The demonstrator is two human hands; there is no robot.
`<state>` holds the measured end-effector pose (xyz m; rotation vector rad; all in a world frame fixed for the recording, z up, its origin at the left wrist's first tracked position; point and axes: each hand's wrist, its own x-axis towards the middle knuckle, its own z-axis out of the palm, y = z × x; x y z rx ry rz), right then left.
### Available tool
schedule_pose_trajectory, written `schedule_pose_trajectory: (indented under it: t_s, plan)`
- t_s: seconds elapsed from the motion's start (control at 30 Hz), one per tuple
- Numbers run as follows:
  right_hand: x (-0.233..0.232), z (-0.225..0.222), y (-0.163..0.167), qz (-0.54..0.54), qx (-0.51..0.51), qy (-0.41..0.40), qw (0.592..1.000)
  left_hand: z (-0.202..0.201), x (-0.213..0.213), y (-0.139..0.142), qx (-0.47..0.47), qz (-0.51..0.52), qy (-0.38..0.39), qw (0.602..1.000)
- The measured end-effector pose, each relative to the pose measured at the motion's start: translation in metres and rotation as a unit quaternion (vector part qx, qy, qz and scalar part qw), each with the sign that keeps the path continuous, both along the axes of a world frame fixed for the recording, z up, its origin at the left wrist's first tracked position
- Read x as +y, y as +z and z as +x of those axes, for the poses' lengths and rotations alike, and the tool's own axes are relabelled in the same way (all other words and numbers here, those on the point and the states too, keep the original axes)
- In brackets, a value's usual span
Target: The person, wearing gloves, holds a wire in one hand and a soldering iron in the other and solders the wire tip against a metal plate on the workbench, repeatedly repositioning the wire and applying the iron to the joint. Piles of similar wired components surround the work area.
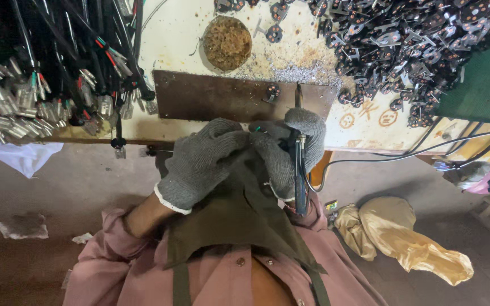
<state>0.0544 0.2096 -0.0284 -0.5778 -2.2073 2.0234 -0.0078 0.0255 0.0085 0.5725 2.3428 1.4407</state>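
Pink sleeves lead to two grey-gloved hands meeting at the worktop (188, 34) edge. Right hand (296, 148) is closed around a soldering iron (300, 170), tip on a brown metal plate (211, 99). Left hand (202, 161) pinches something small, hidden by the glove.

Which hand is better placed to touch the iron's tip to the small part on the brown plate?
Right. The right hand already holds the soldering iron, its tip just beside the small part on the brown plate. The left hand sits nearer the body.
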Motion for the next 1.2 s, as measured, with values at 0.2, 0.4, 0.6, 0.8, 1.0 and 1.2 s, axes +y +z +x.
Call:
schedule_pose_trajectory:
  t_s: [0.2,0.4,0.6,0.8,1.0,1.2]
  plan:
    - [0.002,0.006,-0.016,-0.055,0.101,0.094,0.989,-0.008,-0.007,-0.002,-0.202,0.097,0.087,0.971]
    - [0.028,0.024,-0.028,-0.097,-0.106,-0.016,0.990,-0.007,-0.013,-0.009,-0.179,-0.010,-0.002,0.984]
    - [0.024,0.019,-0.016,-0.027,0.033,0.072,0.996,-0.007,-0.012,-0.021,-0.327,0.074,0.001,0.942]
    - [0.022,0.008,-0.003,-0.001,-0.022,0.071,0.997,-0.004,-0.008,-0.022,-0.166,0.051,0.045,0.984]
    - [0.033,0.017,-0.016,0.178,0.045,0.115,0.976,-0.004,-0.013,-0.029,-0.239,0.073,-0.017,0.968]
    - [0.030,0.019,-0.013,-0.317,-0.082,-0.099,0.940,-0.005,-0.016,-0.029,-0.381,0.139,-0.022,0.914]
